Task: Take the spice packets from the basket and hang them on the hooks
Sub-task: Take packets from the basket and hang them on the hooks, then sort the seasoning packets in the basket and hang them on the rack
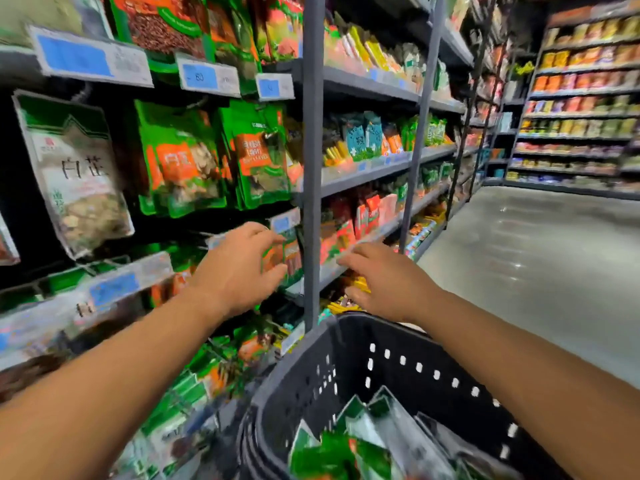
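The white-and-green packet hanging at the left bears the large characters "白芷". A blue price tag above seems to read "60". The other labels are too blurred.

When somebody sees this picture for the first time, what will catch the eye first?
At the centre, the left hand reaches a small orange-green packet hanging beside the grey shelf post, while the right hand hovers open just right of that post. Below them stands a black basket with green packets inside, and bright green spice packets hang at the upper left.
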A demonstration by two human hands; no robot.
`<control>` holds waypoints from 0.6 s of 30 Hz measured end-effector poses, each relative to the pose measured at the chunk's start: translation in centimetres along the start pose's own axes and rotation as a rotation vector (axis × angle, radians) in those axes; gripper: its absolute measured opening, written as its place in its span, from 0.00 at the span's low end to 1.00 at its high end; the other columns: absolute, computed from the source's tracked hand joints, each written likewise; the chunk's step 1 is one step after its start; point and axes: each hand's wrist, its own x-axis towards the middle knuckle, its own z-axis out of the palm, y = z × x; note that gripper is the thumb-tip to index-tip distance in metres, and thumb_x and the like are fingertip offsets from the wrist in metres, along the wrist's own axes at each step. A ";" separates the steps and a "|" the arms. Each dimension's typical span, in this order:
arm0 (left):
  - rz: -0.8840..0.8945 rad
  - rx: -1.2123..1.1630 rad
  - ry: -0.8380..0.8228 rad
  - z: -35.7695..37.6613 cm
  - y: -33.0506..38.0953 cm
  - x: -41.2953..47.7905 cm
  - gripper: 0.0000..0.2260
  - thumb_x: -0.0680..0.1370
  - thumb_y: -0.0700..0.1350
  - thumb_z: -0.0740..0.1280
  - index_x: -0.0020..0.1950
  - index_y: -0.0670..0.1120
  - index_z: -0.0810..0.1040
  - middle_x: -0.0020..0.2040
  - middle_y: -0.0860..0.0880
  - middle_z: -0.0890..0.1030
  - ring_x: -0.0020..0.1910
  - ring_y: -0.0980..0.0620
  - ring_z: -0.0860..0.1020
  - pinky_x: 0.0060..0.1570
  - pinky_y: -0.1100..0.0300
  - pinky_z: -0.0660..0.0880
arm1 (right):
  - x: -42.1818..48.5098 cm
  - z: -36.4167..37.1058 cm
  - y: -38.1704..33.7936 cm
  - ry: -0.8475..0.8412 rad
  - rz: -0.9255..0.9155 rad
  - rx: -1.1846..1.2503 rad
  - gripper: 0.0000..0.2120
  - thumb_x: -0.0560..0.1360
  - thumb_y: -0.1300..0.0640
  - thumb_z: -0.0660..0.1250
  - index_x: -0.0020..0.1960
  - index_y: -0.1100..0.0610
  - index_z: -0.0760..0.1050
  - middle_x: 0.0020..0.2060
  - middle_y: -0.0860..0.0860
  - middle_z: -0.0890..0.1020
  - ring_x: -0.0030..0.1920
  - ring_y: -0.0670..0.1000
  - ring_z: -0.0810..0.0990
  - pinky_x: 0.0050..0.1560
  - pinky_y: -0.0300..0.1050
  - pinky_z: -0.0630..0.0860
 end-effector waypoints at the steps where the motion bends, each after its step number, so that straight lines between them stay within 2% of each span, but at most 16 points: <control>1: 0.018 -0.011 -0.033 1.3 0.7 -0.6 0.20 0.77 0.54 0.70 0.67 0.49 0.79 0.63 0.46 0.78 0.64 0.44 0.77 0.64 0.51 0.72 | -1.5 0.7 0.4 -0.018 0.014 -0.010 0.24 0.79 0.45 0.66 0.73 0.52 0.71 0.66 0.52 0.74 0.67 0.57 0.71 0.61 0.57 0.75; 4: 0.048 -0.016 -0.144 5.0 2.7 -2.4 0.22 0.77 0.57 0.68 0.68 0.49 0.78 0.64 0.47 0.77 0.67 0.44 0.75 0.69 0.50 0.69 | -5.6 3.1 1.4 -0.104 0.074 -0.018 0.26 0.79 0.45 0.66 0.75 0.51 0.69 0.67 0.53 0.73 0.68 0.57 0.71 0.63 0.54 0.74; 7: 0.077 -0.046 -0.265 8.7 3.9 -4.5 0.26 0.75 0.59 0.65 0.69 0.48 0.78 0.65 0.48 0.77 0.67 0.45 0.75 0.69 0.50 0.71 | -9.0 5.6 2.1 -0.183 0.128 0.000 0.27 0.79 0.45 0.66 0.75 0.50 0.69 0.67 0.53 0.73 0.67 0.58 0.71 0.61 0.55 0.75; 11: 0.066 -0.042 -0.377 12.7 4.6 -7.2 0.25 0.77 0.60 0.66 0.72 0.54 0.73 0.70 0.52 0.72 0.69 0.48 0.72 0.69 0.48 0.72 | -12.2 9.5 2.5 -0.286 0.196 0.060 0.27 0.78 0.44 0.66 0.75 0.48 0.69 0.68 0.52 0.74 0.68 0.57 0.71 0.64 0.55 0.75; 14: 0.054 -0.040 -0.436 15.0 5.0 -8.5 0.24 0.78 0.55 0.69 0.73 0.53 0.73 0.71 0.53 0.72 0.71 0.48 0.72 0.69 0.52 0.70 | -13.7 12.7 2.0 -0.386 0.235 0.104 0.27 0.79 0.45 0.66 0.76 0.48 0.68 0.69 0.51 0.73 0.71 0.56 0.69 0.66 0.56 0.74; 18: -0.019 -0.105 -0.500 17.7 4.6 -10.1 0.25 0.78 0.55 0.69 0.74 0.54 0.72 0.71 0.53 0.72 0.71 0.49 0.71 0.68 0.49 0.72 | -14.7 16.3 0.5 -0.500 0.281 0.254 0.27 0.78 0.49 0.67 0.76 0.50 0.68 0.70 0.52 0.73 0.72 0.56 0.69 0.68 0.57 0.73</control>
